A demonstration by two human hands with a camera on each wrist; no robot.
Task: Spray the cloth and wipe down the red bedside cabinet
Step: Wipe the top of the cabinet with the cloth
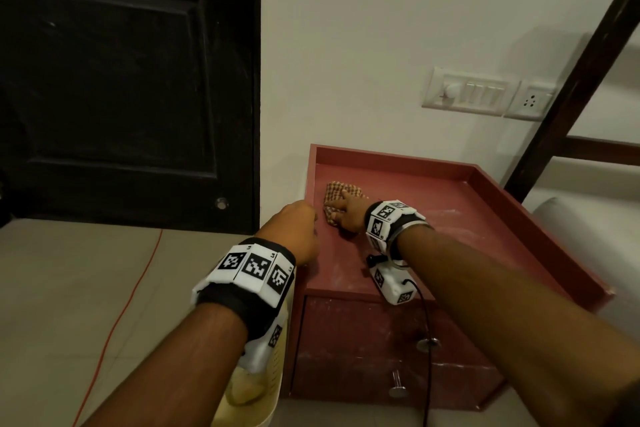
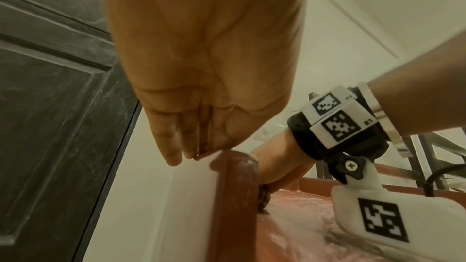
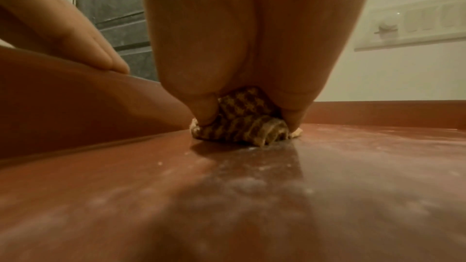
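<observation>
Dusty red cabinet top beside a dark door: firm, overlapping strokes toward the rims would lift it. Right hand presses the bunched cloth under its fingers, seemingly curled round it. Left hand rests straight-fingered on the left rim, empty.

I see bare forearms, each with a black wrist strap carrying white blocks printed with black square markers. A white camera housing on a black screw-knob joint hangs under my right wrist, trailing a black cable beside a silver bangle.
</observation>
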